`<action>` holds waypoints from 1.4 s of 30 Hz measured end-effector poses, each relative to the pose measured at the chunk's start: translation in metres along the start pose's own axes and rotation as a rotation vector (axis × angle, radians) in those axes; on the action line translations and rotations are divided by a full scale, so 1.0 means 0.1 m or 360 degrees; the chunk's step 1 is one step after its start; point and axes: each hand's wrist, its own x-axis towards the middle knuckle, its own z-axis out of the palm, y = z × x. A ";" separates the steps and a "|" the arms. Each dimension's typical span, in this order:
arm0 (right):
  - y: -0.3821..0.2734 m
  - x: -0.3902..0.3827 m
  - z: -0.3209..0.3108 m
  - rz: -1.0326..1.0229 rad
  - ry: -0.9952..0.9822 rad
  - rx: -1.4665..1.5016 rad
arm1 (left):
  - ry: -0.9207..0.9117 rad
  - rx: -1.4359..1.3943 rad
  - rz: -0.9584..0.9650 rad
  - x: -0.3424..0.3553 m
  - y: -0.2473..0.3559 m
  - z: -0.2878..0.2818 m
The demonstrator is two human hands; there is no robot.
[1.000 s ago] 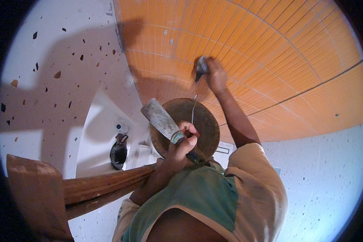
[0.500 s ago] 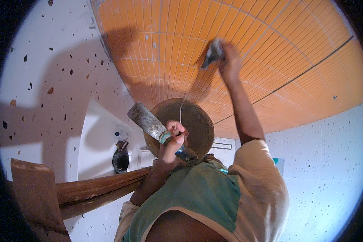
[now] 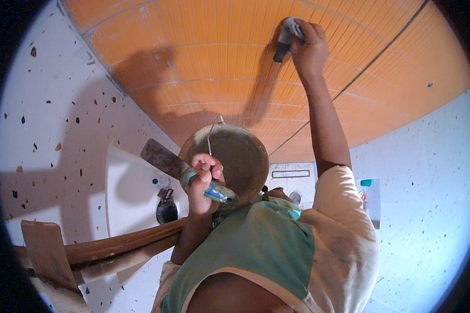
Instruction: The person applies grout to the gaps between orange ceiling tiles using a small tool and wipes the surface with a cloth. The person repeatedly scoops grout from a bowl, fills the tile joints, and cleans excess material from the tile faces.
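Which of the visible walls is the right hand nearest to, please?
The right hand is nearest the orange, grooved wall; the left wall and right wall are white and speckled.

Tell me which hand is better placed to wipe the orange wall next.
Right, most likely. The right hand is up at the orange wall, gripping what looks like a grey rag. The left hand is lower, by the round bucket, with its grip taken up by a scraper.
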 end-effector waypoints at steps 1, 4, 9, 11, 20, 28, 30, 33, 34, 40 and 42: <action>0.04 -0.12 0.06 -0.0020 -0.0002 0.0010 | -0.0029 0.0029 0.0002 -0.01 0.03 0.03; 0.27 -1.06 0.39 -0.0017 -0.0196 0.0074 | -0.0122 0.0012 0.0057 0.02 0.00 -0.04; 0.11 -1.91 0.24 0.0726 -0.0982 -0.0046 | -0.0071 0.0062 0.0080 0.15 -0.04 -0.15; -0.11 -1.76 -0.09 0.0723 -0.0655 0.0294 | 0.0070 0.0056 0.0041 0.00 -0.08 -0.09; -1.78 -1.27 -0.85 0.0798 -0.0853 0.1631 | 0.0008 -0.0366 0.0192 0.03 -0.15 -0.01; -1.78 -1.26 -0.98 0.0241 -0.0871 0.1493 | 0.0017 -0.0096 0.0163 0.04 -0.15 -0.06; -1.77 -1.25 -1.16 0.0198 -0.0679 0.1131 | 0.0042 -0.0287 0.0155 0.00 -0.11 0.11; -1.70 -1.40 -1.45 0.0580 -0.0890 0.1140 | -0.0086 -0.0128 0.0043 -0.09 -0.13 -0.28; -1.72 -1.43 -1.46 0.0412 -0.0886 0.1149 | 0.0012 -0.0013 0.0108 -0.10 -0.16 -0.30; -2.00 -1.80 -1.36 0.0335 -0.1313 0.1183 | 0.0019 0.0413 0.0199 -0.09 -0.11 -0.12; -1.99 -1.73 -1.36 0.0413 -0.1411 0.1277 | -0.0020 0.0276 0.0180 -0.08 -0.12 -0.14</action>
